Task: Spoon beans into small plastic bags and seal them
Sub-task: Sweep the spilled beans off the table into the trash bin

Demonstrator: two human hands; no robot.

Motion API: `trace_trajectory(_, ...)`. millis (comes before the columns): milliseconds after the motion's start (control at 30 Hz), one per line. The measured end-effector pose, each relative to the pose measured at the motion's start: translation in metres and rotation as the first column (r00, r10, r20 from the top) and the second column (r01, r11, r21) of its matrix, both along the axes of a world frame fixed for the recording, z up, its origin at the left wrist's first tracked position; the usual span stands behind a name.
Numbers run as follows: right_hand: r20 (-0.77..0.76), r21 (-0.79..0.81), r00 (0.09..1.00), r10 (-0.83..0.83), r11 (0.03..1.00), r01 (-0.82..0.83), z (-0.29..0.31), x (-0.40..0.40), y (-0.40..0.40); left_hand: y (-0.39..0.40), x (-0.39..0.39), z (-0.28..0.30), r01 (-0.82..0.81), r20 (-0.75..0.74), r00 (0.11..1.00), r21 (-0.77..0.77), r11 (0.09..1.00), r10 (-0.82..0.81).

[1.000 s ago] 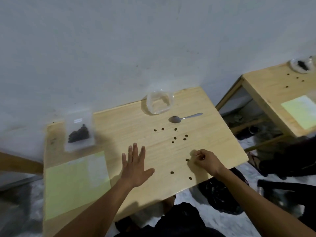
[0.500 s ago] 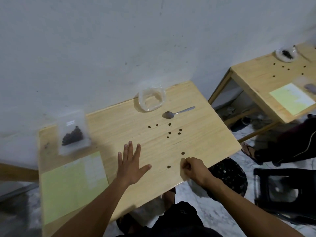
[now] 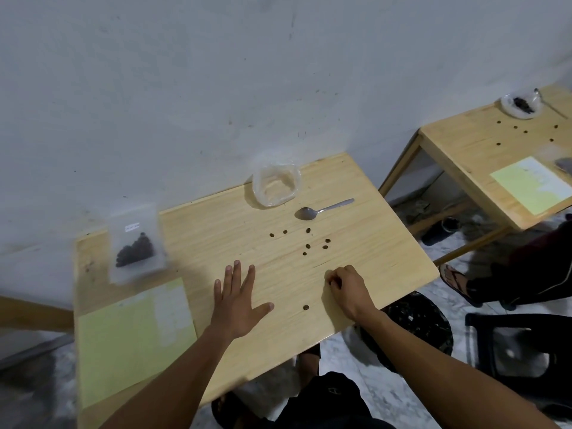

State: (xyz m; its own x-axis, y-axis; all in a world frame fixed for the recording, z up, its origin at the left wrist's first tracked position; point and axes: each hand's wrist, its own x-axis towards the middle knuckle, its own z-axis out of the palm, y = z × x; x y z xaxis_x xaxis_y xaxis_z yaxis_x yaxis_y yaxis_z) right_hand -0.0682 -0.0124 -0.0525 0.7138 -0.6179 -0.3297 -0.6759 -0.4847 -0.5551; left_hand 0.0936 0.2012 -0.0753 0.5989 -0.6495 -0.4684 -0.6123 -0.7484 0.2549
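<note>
1. Nearest me, the left hand (image 3: 236, 300) lies flat on the table (image 3: 365, 243), fingers straight and spread, holding nothing; it looks to be steadying only.
2. Just to its right, the right hand (image 3: 346, 289) rests near the table's front edge with fingers curled under; it may be pinching a bean, but the fingertips hide it, so I cannot tell.
3. One loose bean (image 3: 305, 307) lies between the two hands; a scatter of loose beans (image 3: 308, 246) sits further in; this step looks like gathering spills by hand.
4. Beyond them the spoon (image 3: 322, 209) lies untouched, bowl towards the left; behind it an open plastic bag (image 3: 275, 184) stands by the wall, seemingly without beans.
5. Far left, a filled bag (image 3: 136, 249) lies flat, beside a yellow sheet (image 3: 130, 335).
6. Next calls for a fine pinch on each bean, then a carry to the open bag.
</note>
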Motion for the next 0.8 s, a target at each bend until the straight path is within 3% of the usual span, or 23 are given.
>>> trace_trajectory(100, -0.001, -0.023, 0.999, 0.042, 0.999, -0.042, -0.002, -0.002, 0.0, 0.0, -0.001, 0.0, 0.001, 0.005, 1.0, -0.004, 1.0, -0.001)
trace_trajectory(433, 0.068, 0.154, 0.988, 0.138, 0.977, -0.147, 0.005, 0.004, 0.032, 0.001, -0.001, 0.0, 0.005, -0.008, 1.0, -0.006, 1.0, -0.005)
trace_trajectory(800, 0.012, 0.001, 0.948, 0.318, 0.948, -0.318, -0.002, 0.005, 0.049, 0.002, -0.001, 0.0, 0.0, -0.019, 1.0, -0.018, 1.0, -0.001)
